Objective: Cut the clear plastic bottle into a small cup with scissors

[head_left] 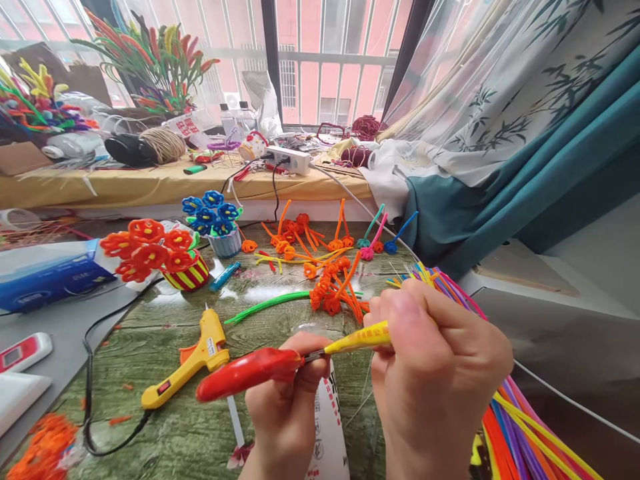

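Note:
My left hand (283, 413) is closed around the red handles of a small cutting tool (245, 375), low in the middle of the view. The tool's metal tip meets the end of a yellow pipe cleaner (357, 339). My right hand (440, 373) pinches that pipe cleaner in a fist just to the right. Under both hands a white printed bottle (330, 427) lies on the green wood-grain table (165, 427).
A yellow glue gun (200, 360) with a black cord lies left of my hands. Orange pipe-cleaner flowers (333, 287), a green pipe cleaner (265, 305), a blue lighter (225, 275) and pots of red flowers (150, 252) and blue flowers (213, 217) sit beyond. A multicoloured pipe-cleaner bundle (520, 427) runs along the right.

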Demonstrator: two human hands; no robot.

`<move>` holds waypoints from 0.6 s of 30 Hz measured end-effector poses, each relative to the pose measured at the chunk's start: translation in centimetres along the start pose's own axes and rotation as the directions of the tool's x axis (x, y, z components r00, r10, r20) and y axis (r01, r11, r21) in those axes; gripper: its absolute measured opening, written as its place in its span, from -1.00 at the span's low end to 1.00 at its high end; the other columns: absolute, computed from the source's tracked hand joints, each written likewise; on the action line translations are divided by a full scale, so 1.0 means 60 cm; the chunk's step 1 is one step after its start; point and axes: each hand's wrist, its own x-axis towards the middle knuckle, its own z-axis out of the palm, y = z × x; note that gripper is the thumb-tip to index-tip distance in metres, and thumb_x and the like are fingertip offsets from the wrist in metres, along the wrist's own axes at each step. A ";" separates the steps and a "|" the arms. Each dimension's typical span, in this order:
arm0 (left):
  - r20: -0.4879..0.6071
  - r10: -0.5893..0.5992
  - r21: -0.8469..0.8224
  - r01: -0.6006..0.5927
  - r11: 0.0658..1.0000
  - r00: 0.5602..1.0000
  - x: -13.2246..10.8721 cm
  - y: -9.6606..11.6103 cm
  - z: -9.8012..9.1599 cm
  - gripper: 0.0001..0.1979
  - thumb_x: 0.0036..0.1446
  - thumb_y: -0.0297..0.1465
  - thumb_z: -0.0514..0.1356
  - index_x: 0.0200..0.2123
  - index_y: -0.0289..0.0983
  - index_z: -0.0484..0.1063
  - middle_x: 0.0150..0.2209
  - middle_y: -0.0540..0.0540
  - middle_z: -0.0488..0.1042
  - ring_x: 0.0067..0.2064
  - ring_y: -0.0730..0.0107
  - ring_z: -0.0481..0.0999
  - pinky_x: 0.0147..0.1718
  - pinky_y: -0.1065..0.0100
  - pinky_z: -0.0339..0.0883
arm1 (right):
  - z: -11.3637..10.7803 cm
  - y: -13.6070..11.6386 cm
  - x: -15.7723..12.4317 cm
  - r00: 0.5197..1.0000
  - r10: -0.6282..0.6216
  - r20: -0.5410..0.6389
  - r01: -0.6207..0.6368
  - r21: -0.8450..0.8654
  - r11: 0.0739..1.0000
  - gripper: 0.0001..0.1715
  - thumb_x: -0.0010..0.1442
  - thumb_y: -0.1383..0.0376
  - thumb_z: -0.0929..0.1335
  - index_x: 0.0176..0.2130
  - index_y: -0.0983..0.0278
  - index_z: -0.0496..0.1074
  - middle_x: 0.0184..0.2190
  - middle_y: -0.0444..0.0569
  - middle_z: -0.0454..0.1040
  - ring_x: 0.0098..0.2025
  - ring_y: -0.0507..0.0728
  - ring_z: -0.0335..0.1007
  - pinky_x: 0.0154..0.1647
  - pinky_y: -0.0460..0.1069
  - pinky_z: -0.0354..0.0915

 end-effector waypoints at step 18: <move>-0.015 0.030 0.069 -0.029 0.997 0.999 -0.003 -0.009 -0.020 -0.78 0.28 -0.50 0.19 -0.16 -0.07 0.57 -0.39 0.14 0.54 -0.39 0.56 0.50 -0.33 0.59 0.40 | 0.005 0.010 -0.007 0.999 0.038 0.019 -0.038 0.005 0.999 -0.43 0.19 0.37 0.35 -0.67 0.26 -0.03 -0.70 -0.29 -0.11 -0.68 -0.10 -0.04 -0.68 -0.18 -0.05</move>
